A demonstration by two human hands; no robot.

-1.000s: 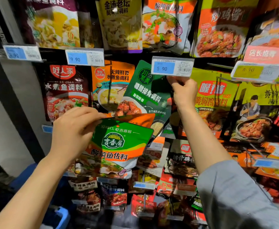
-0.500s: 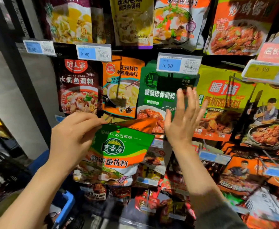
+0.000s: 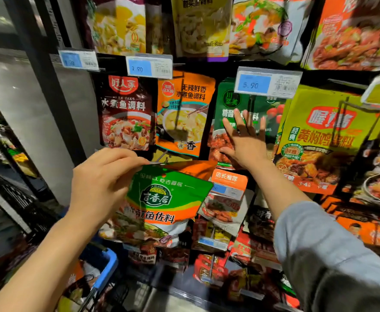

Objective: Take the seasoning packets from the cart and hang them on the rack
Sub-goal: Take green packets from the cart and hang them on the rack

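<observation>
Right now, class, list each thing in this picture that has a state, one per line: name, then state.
Left hand: pinches the green packet's top edge.
Green packet: held in the air, not hung.
Right hand: open, fingers spread, against the dark green packet.
Dark green packet: hanging on the rack.
Orange packet: hanging.

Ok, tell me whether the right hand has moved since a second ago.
Yes. The right hand has dropped from pinching just under the 5.90 price tag to lie open-fingered lower down, across the dark green packet beneath that tag.
</observation>
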